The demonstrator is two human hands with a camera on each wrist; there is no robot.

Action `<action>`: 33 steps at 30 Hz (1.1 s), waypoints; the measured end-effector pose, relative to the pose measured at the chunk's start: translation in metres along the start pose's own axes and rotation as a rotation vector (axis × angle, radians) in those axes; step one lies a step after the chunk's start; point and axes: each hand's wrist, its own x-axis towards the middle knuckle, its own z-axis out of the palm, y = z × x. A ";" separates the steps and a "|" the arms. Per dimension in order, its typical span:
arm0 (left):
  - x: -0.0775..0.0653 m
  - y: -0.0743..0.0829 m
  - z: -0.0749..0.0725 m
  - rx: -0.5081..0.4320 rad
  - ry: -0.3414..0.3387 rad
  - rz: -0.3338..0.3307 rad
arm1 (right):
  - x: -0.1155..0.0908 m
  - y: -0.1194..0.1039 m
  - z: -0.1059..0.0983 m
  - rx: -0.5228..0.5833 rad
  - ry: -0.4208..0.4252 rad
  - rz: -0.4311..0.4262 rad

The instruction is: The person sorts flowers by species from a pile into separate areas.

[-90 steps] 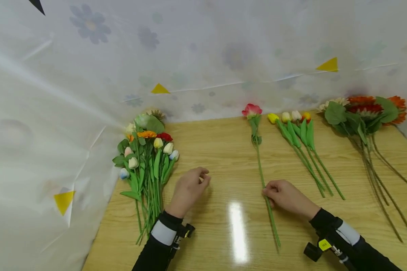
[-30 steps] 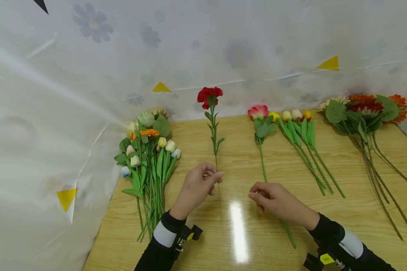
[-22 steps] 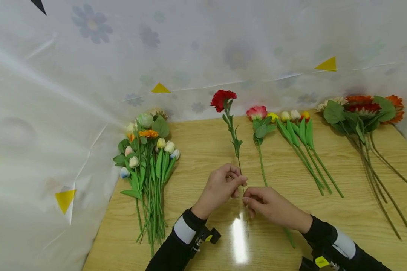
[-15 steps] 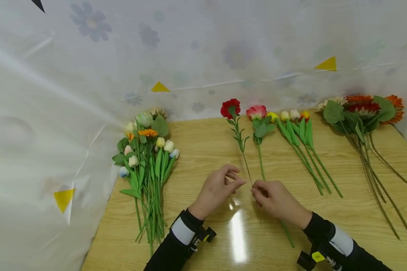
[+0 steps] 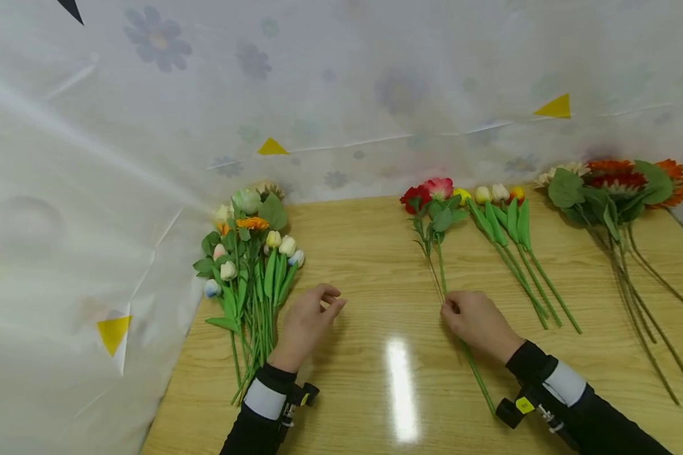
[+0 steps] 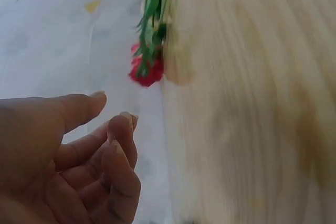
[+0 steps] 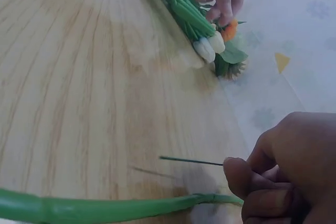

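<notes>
My right hand (image 5: 480,322) pinches the thin stem (image 7: 191,160) of a red carnation (image 5: 414,199), whose end sticks out past the thumb in the right wrist view. The carnation's head lies against a pink rose (image 5: 439,188) at the table's back edge. Below the right hand runs the rose's thicker green stem (image 5: 478,379), partly covered by the fingers. My left hand (image 5: 307,325) holds nothing, its fingers loosely bent, just right of a mixed bunch of flowers (image 5: 269,272). In the left wrist view bare space shows between thumb and fingers.
Right of the rose lie several tulips (image 5: 509,227) side by side. Farther right is a group of large orange, red and cream flowers (image 5: 615,183) with long brown stems. A pale floral sheet (image 5: 341,82) hangs behind the wooden table (image 5: 353,253).
My left hand lifted a red carnation from the left bunch, carried it right and passed it to my right hand. The right hand laid it beside the rose; the left moved back left.
</notes>
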 end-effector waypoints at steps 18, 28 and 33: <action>-0.018 -0.053 -0.040 0.589 0.248 -0.156 | -0.009 0.013 -0.003 0.024 -0.060 0.002; -0.018 -0.058 -0.038 0.675 0.209 -0.264 | -0.017 0.016 -0.003 0.076 -0.139 0.032; -0.016 -0.060 -0.040 0.631 0.160 -0.294 | -0.019 0.015 -0.005 0.092 -0.145 0.031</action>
